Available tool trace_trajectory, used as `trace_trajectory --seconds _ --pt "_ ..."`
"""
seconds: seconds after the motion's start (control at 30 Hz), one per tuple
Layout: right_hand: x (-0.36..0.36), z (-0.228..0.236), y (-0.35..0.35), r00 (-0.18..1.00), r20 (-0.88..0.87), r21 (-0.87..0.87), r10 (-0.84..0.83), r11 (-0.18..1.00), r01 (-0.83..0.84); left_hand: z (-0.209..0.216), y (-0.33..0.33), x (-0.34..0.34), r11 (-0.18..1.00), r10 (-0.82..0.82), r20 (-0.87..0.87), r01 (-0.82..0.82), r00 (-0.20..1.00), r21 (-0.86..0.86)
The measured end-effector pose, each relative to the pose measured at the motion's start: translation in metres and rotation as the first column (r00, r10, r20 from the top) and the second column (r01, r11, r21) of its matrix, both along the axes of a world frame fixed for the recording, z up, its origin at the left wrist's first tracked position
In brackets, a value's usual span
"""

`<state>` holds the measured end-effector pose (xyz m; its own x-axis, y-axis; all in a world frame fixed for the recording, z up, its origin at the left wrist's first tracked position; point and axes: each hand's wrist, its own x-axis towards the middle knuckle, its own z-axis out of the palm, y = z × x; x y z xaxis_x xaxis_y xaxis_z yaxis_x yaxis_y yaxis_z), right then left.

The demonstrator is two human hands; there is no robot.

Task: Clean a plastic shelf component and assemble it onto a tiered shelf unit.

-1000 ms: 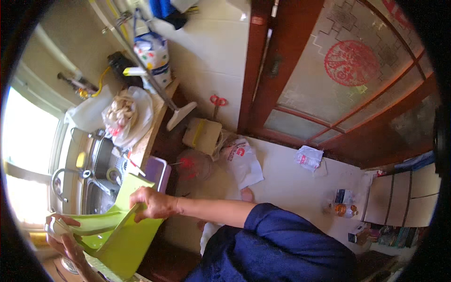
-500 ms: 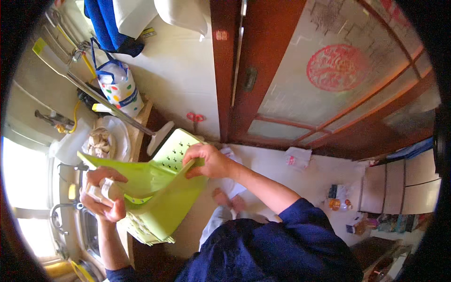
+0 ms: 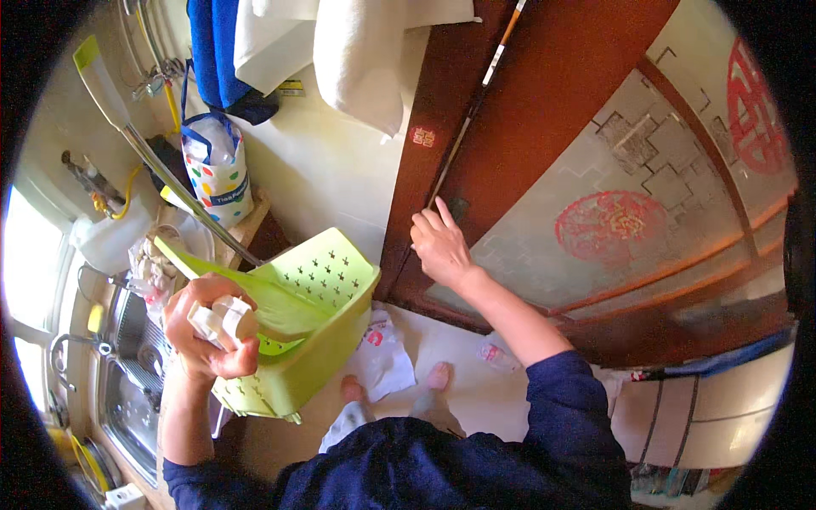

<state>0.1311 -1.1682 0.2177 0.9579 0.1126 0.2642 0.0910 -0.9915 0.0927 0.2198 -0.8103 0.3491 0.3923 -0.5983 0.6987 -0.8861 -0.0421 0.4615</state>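
My left hand [image 3: 208, 336] grips the raised edge of a light green plastic basket [image 3: 293, 374], its fingers closed. A white blocky object [image 3: 225, 321] sits against that hand; its kind cannot be made out. The basket hangs tilted over the floor, with small cut-outs in its walls and a loose-looking green panel [image 3: 272, 297] inside. To the right, my right hand [image 3: 442, 245] has its fingers bent round the edge of a brown wooden door [image 3: 518, 119] with a frosted glass pane. The fingertips lie at the narrow gap beside the frame.
A sink [image 3: 127, 374] and counter run along the left under a window. A long metal handle [image 3: 161, 170] leans there beside a dotted bag [image 3: 219, 166]. White cloths [image 3: 357, 68] hang above. A plastic bag [image 3: 387, 357] lies by my feet, a bottle [image 3: 497, 353] near the door.
My right hand has let go of the basket's rim and moved up and right to the door's edge. The door stands narrowly ajar. My left hand still holds the basket.
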Motion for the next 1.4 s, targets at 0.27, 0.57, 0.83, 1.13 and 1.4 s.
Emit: trace_trajectory --seconds 0.27,0.57,0.83,1.13,1.4 --pt "0.015 -0.023 -0.043 0.948 0.145 -0.385 0.282 0.899 -0.208 -0.004 -0.04 -0.062 0.923 0.384 -0.091 -0.383 0.919 0.034" --pt "0.048 -0.057 -0.043 0.976 -0.011 -0.573 0.217 0.799 -0.184 -0.088 -0.086 -0.111 0.791 0.513 -0.367 -0.594 0.776 -0.148" --pt "0.05 -0.053 -0.046 0.987 -0.084 -0.707 0.137 0.689 -0.156 -0.122 -0.101 -0.144 0.768 0.498 -0.412 -0.609 0.763 -0.199" --pt "0.017 -0.042 -0.065 0.995 -0.035 -0.678 0.092 0.729 -0.091 -0.125 -0.127 -0.163 0.802 0.52 -0.386 -0.591 0.762 -0.087" --pt "-0.048 -0.032 -0.104 1.0 0.002 -0.63 0.02 0.777 -0.014 -0.148 -0.163 -0.166 0.856 0.498 -0.239 -0.517 0.834 -0.023"
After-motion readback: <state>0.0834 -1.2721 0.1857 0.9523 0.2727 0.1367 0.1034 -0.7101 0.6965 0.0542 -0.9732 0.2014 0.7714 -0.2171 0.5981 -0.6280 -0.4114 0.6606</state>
